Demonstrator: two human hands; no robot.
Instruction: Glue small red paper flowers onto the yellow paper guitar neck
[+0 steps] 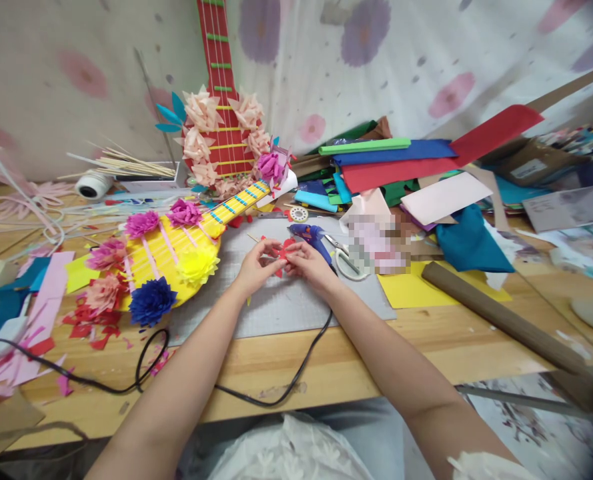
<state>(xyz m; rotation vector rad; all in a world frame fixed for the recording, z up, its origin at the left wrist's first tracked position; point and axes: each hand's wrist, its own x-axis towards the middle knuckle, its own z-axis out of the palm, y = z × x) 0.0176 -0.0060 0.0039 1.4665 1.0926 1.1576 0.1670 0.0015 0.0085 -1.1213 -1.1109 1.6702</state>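
Left hand (257,268) and right hand (307,265) close together, fingertips pinching red paper piece (284,252) between them. Glue gun (310,233) just beyond right hand, scissors (347,264) to its right. Yellow paper guitar (163,257) left of hands; gray mat (271,321) beneath them, on worktop (353,377).

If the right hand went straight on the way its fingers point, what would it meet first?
Beyond the red paper at its fingertips, probably the left hand; exact depth is unclear.
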